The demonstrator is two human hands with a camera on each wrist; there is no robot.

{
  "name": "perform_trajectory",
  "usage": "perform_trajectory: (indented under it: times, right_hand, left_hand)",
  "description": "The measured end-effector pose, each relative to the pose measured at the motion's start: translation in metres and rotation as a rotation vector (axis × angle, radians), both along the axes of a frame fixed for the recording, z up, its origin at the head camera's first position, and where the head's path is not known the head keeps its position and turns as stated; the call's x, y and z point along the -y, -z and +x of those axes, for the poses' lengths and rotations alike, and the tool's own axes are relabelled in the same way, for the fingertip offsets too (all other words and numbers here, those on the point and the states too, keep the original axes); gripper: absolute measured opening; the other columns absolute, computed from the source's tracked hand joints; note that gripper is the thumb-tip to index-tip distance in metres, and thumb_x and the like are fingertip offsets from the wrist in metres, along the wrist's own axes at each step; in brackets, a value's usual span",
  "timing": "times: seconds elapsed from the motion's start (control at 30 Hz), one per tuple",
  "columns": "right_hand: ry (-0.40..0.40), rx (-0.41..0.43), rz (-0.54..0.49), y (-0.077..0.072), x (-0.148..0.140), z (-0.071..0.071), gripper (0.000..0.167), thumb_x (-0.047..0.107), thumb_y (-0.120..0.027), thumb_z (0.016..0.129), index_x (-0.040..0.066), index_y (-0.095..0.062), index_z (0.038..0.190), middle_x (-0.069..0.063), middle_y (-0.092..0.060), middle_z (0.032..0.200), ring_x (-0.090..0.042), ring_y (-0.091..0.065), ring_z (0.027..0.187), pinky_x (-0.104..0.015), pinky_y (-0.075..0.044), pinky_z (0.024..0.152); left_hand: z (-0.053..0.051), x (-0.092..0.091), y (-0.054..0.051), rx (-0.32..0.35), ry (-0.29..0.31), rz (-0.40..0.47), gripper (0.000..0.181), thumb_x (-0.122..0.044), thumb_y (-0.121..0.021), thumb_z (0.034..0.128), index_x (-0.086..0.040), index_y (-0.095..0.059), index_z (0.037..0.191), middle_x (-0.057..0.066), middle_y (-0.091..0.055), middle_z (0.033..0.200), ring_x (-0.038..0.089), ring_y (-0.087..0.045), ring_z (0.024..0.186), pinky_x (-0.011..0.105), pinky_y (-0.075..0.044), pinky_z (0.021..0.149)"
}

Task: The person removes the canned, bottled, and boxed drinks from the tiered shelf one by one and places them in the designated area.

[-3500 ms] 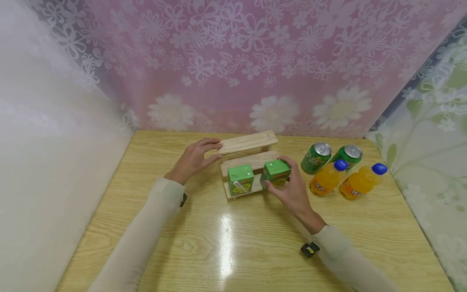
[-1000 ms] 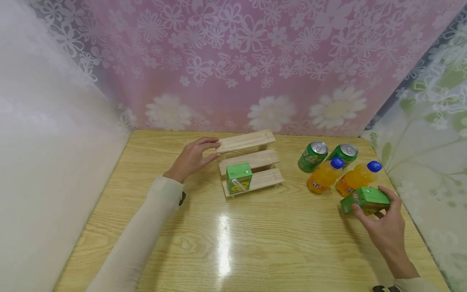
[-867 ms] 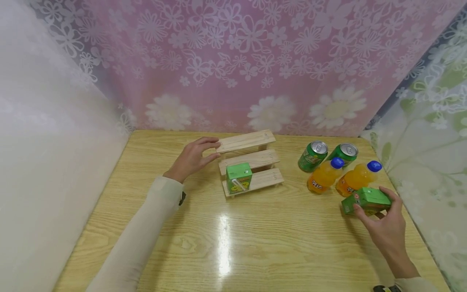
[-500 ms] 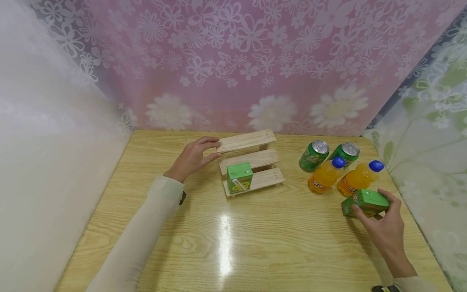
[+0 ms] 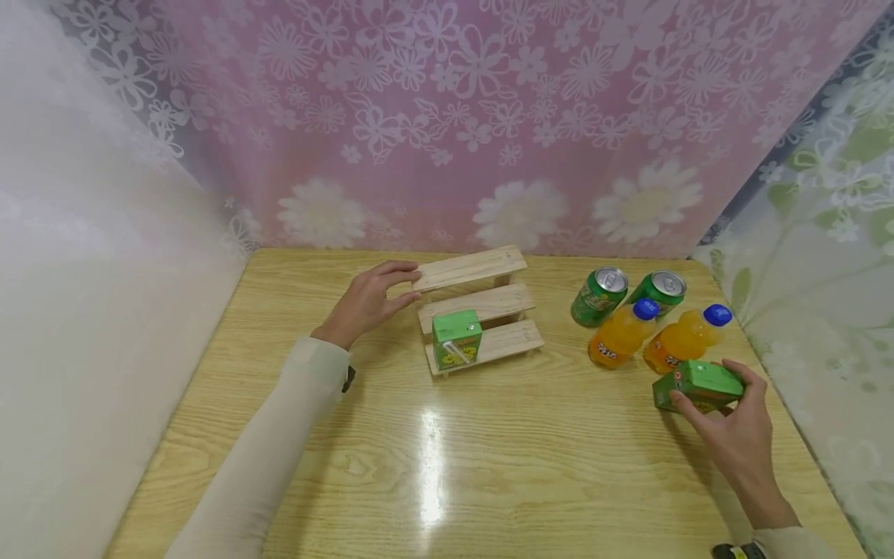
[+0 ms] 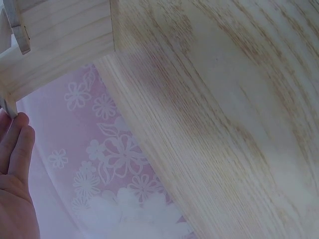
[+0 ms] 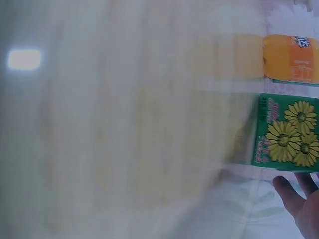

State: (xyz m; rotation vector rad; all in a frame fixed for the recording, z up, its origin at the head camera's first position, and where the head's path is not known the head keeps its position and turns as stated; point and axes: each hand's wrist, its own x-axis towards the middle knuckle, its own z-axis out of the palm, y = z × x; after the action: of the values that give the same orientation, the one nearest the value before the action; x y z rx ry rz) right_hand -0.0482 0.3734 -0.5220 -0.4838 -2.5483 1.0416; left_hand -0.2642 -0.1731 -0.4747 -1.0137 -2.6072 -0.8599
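Note:
My left hand (image 5: 369, 304) holds the left end of the top board of a small three-step wooden shelf (image 5: 469, 269), thumb in front and fingers behind. In the left wrist view, its fingertips meet the edge of the shelf (image 6: 60, 45). A green drink carton (image 5: 457, 339) with a straw on its front stands at the left of the lowest step. At the right of the table, my right hand (image 5: 742, 427) grips a second green drink carton (image 5: 708, 380) by its sides. The right wrist view shows yellow flowers on this carton (image 7: 286, 132); whether it touches the table I cannot tell.
Two orange soda bottles (image 5: 623, 338) with blue caps stand just behind the held carton. Behind them are two green cans (image 5: 599, 297). The wooden table (image 5: 335, 466) ends at a pink flowered curtain (image 5: 419, 194), with pale walls at both sides.
The right hand has carried the second carton from the lowest step to the right, in front of the bottles. Over the last second it barely moves. The left hand stays at the shelf.

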Motion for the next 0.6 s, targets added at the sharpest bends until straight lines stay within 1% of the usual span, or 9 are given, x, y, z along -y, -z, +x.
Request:
perform_trajectory:
  times: [0.07, 0.13, 0.23, 0.3, 0.37, 0.5, 0.6]
  right_hand:
    - [0.008, -0.008, 0.007, -0.005, -0.002, 0.0, 0.09, 0.021, -0.09, 0.092, 0.02, -0.038, 0.166, -0.009, -0.052, 0.154, 0.014, -0.044, 0.116, -0.003, -0.037, 0.087]
    - [0.016, -0.038, 0.01, -0.013, -0.004, -0.002, 0.087, 0.019, -0.088, 0.093, 0.024, -0.042, 0.166, -0.003, -0.051, 0.161, 0.013, -0.045, 0.124, -0.006, -0.04, 0.095]
    - [0.018, -0.117, -0.002, -0.027, -0.005, -0.006, 0.081, 0.013, -0.087, 0.093, 0.026, -0.048, 0.163, 0.012, -0.052, 0.157, 0.013, -0.047, 0.129, -0.005, -0.042, 0.106]
    - [-0.008, -0.18, -0.002, -0.035, -0.005, -0.008, 0.08, 0.008, -0.088, 0.091, 0.024, -0.052, 0.16, 0.02, -0.053, 0.151, 0.012, -0.05, 0.128, -0.002, -0.042, 0.108]
    - [-0.032, -0.229, 0.001, -0.041, -0.003, -0.01, 0.079, 0.004, -0.087, 0.09, 0.02, -0.054, 0.159, 0.026, -0.053, 0.145, 0.013, -0.051, 0.127, -0.001, -0.042, 0.107]
    - [-0.091, -0.305, 0.007, -0.053, 0.008, -0.015, 0.077, -0.001, -0.087, 0.087, 0.012, -0.057, 0.156, 0.028, -0.053, 0.14, 0.01, -0.052, 0.127, 0.001, -0.043, 0.104]
    - [-0.151, -0.348, 0.011, -0.063, 0.02, -0.019, 0.075, -0.004, -0.087, 0.085, 0.007, -0.058, 0.154, 0.027, -0.055, 0.141, 0.009, -0.053, 0.13, -0.001, -0.044, 0.105]
  left_hand:
    - [0.0, 0.0, 0.0, -0.01, 0.005, 0.003, 0.043, -0.021, -0.08, 0.1021, -0.005, -0.073, 0.141, 0.014, -0.067, 0.151, 0.033, -0.069, 0.134, 0.05, -0.06, 0.11]
    - [0.0, -0.001, 0.0, -0.015, 0.007, 0.004, 0.043, -0.021, -0.08, 0.1021, -0.006, -0.073, 0.141, 0.014, -0.067, 0.151, 0.033, -0.069, 0.134, 0.05, -0.06, 0.11]
    - [0.0, 0.0, 0.0, -0.011, 0.003, 0.005, 0.043, -0.022, -0.08, 0.1025, -0.006, -0.073, 0.142, 0.015, -0.067, 0.151, 0.033, -0.068, 0.135, 0.05, -0.06, 0.111]
    - [0.0, 0.001, 0.0, 0.0, -0.004, 0.002, 0.043, -0.022, -0.079, 0.1028, -0.007, -0.073, 0.142, 0.014, -0.066, 0.152, 0.032, -0.068, 0.136, 0.05, -0.059, 0.112]
    - [0.0, 0.001, 0.001, 0.006, -0.008, -0.001, 0.043, -0.022, -0.079, 0.1028, -0.007, -0.073, 0.143, 0.013, -0.066, 0.153, 0.032, -0.067, 0.136, 0.05, -0.059, 0.112]
    - [-0.001, 0.0, 0.001, 0.006, -0.008, -0.003, 0.043, -0.021, -0.08, 0.1024, -0.007, -0.073, 0.142, 0.013, -0.066, 0.152, 0.033, -0.068, 0.136, 0.05, -0.059, 0.112]
    - [0.0, 0.0, 0.001, 0.006, -0.01, -0.006, 0.042, -0.021, -0.08, 0.1024, -0.007, -0.073, 0.142, 0.013, -0.066, 0.152, 0.032, -0.068, 0.136, 0.05, -0.059, 0.111]
